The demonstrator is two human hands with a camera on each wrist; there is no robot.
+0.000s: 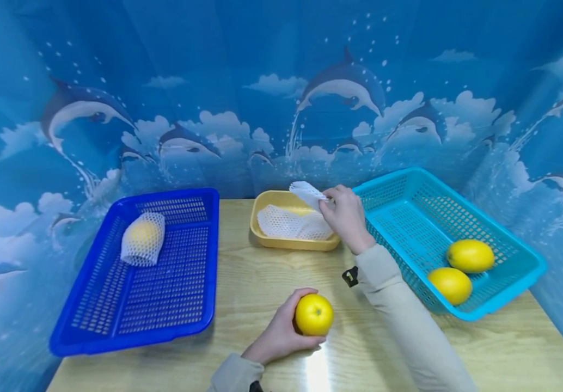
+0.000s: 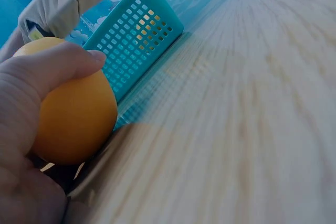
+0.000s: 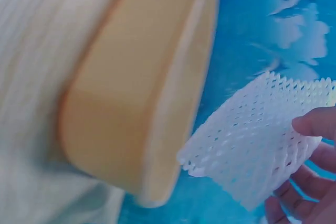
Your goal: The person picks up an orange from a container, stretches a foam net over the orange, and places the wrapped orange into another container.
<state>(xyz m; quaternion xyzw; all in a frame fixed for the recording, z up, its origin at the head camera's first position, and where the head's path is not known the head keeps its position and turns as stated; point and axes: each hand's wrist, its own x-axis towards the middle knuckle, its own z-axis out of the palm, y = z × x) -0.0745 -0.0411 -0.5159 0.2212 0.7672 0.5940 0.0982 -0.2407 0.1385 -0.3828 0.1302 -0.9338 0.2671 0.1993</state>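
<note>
My left hand (image 1: pixel 286 329) grips a smooth yellow lemon-like fruit (image 1: pixel 314 314) low over the front middle of the table, its stem end facing up. In the left wrist view the thumb lies across this fruit (image 2: pixel 76 119). My right hand (image 1: pixel 346 215) pinches a white foam net sleeve (image 1: pixel 307 193) between thumb and fingers, above the right side of a small yellow tray (image 1: pixel 293 245). Flattened, the sleeve (image 3: pixel 252 140) shows its mesh in the right wrist view. More white foam nets (image 1: pixel 286 222) lie inside the tray.
On the left stands a dark blue basket (image 1: pixel 213 261) holding a yellow fruit in a foam net (image 1: pixel 143 239). To the right, a turquoise basket (image 1: pixel 394 218) contains two bare yellow fruits (image 1: pixel 470 256). Behind the table hangs a dolphin-print curtain (image 1: pixel 242 81).
</note>
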